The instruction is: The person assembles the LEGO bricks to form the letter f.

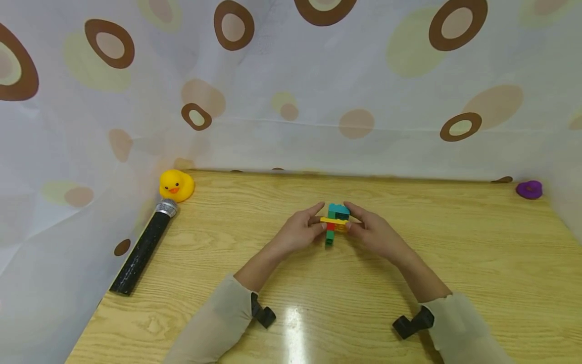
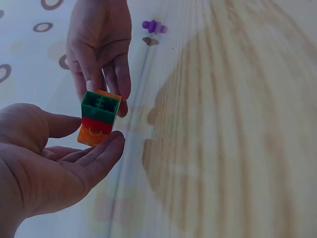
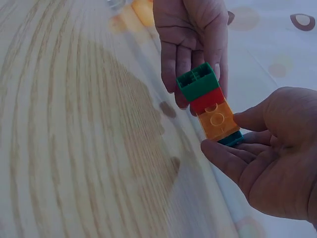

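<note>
Both hands hold one small structure of joined toy bricks above the wooden table, in the middle of the head view. A teal brick [image 1: 338, 208] is at its far end, a yellow-orange brick [image 3: 218, 120] lies crosswise in the middle, and a red brick [image 3: 206, 100] sits against it. The green brick [image 2: 100, 105] at the near end shows its hollow underside in both wrist views. My left hand [image 1: 297, 231] pinches the left side between thumb and fingers. From the right, my right hand [image 1: 379, 235] grips the yellow-orange brick, fingertips right by the teal one.
A yellow rubber duck [image 1: 177, 186] sits at the table's back left corner, with a black microphone [image 1: 144, 250] slanting along the left edge. A small purple toy [image 1: 530, 189] lies at the back right. Patterned white cloth [image 1: 282, 76] hangs behind the wooden table [image 1: 218, 227].
</note>
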Demonstrator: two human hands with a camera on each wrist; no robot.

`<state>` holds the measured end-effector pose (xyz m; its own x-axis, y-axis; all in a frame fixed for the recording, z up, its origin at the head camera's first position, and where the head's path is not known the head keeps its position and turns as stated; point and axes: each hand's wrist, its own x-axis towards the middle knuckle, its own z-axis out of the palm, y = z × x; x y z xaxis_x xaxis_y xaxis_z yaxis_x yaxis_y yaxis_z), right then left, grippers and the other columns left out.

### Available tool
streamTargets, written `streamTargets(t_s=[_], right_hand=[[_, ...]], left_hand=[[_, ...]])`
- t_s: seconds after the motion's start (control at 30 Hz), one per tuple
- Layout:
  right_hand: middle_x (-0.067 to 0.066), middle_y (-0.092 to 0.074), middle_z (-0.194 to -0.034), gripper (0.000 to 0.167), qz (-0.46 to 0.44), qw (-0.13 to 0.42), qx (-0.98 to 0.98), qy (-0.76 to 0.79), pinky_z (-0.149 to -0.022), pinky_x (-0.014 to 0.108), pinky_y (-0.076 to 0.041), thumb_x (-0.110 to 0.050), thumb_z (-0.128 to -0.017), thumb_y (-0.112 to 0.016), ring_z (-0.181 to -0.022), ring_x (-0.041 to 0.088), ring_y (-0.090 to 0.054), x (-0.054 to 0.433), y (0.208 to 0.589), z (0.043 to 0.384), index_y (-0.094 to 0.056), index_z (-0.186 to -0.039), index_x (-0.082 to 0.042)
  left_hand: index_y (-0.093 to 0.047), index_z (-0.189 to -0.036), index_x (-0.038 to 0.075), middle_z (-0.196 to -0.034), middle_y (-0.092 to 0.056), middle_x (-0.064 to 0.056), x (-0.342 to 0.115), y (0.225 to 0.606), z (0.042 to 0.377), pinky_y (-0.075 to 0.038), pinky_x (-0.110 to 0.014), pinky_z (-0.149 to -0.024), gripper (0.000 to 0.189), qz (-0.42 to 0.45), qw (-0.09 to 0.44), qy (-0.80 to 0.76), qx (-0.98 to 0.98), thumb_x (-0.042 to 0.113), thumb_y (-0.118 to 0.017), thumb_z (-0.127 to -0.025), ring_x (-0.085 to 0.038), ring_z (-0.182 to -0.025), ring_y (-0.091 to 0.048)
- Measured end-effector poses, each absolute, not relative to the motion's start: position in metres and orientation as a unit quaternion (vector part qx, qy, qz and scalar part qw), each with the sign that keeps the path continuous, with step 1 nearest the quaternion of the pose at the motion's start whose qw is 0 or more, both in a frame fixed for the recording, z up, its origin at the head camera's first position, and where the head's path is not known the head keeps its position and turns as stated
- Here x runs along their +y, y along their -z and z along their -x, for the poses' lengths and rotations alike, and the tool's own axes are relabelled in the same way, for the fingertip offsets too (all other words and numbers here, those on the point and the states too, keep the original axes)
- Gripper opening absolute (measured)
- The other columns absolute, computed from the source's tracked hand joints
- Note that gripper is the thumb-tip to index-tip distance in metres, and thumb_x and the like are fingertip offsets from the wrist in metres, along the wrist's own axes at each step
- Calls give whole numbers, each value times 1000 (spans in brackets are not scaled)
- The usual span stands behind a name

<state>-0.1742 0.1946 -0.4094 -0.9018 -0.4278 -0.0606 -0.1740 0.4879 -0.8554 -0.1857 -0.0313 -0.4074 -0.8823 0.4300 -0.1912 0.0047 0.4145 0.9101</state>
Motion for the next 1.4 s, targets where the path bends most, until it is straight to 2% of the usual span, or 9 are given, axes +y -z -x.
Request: streamTargets(t_s=[0.07,0.13,0.23,0.33,0.53,0.63,0.77,1.13,1.4], right_hand=[[24,-31,-163,61,169,135,853,475,-104,51,-50,-15,-109,-46,-136,40,-52,194,411,174,-18,-161,1],[24,-32,-162,61,165,132,856,471,-105,51,-50,-13,-109,-46,-136,40,-52,193,412,175,-18,-161,1],[24,-32,-162,59,163,127,863,461,-106,52,-48,-12,-109,-46,-135,39,-54,193,413,175,-20,-161,0],[23,-32,-163,58,157,125,869,453,-108,53,-47,-11,-109,-46,-135,38,-54,192,412,176,-22,-161,-1],[24,-32,-163,57,160,119,875,441,-110,56,-44,-10,-108,-46,-139,41,-49,191,413,175,-24,-160,1],[24,-32,-162,56,159,115,876,440,-110,56,-44,-11,-108,-47,-139,41,-49,190,415,175,-27,-159,2],[24,-34,-162,56,152,111,877,442,-110,56,-43,-11,-108,-48,-138,42,-50,189,417,175,-28,-158,2],[24,-33,-162,55,151,108,878,442,-111,57,-43,-10,-108,-46,-142,45,-43,191,418,176,-28,-159,1],[22,-37,-161,61,150,127,872,448,-108,55,-46,-29,-110,-47,-141,41,-46,192,416,175,-25,-160,-2]], left_hand=[[-31,-161,16,-155,-49,-13,-31,407,185,-54,-38,-97,57,-139,204,-513,822,22,-52,-108,-23,-123,-63],[-31,-160,13,-157,-47,-11,-30,408,185,-55,-34,-85,56,-143,208,-504,826,22,-51,-108,-20,-97,-67],[-32,-160,12,-158,-45,-9,-30,408,184,-43,-27,-63,56,-147,223,-499,825,22,-50,-108,-13,-67,-49],[-31,-160,13,-153,-51,-7,-29,408,183,-36,-25,-57,58,-150,236,-500,820,23,-51,-107,-11,-60,-39],[-29,-161,17,-152,-53,-8,-32,408,183,-39,-27,-63,59,-161,245,-496,817,28,-52,-107,-16,-88,-59],[-30,-160,18,-155,-50,-9,-34,407,183,-46,-30,-78,58,-170,242,-479,827,28,-51,-107,-20,-119,-60],[-28,-161,17,-160,-42,-8,-34,408,183,-43,-37,-110,58,-176,246,-473,827,25,-49,-108,-22,-146,-43],[-15,-163,9,-167,-29,-10,-30,410,182,-30,-41,-123,66,-204,253,-484,812,20,-48,-107,-23,-153,-30],[-15,-163,10,-168,-25,-9,-32,407,181,-27,-43,-124,64,-201,267,-481,811,19,-48,-108,-25,-155,-25]])
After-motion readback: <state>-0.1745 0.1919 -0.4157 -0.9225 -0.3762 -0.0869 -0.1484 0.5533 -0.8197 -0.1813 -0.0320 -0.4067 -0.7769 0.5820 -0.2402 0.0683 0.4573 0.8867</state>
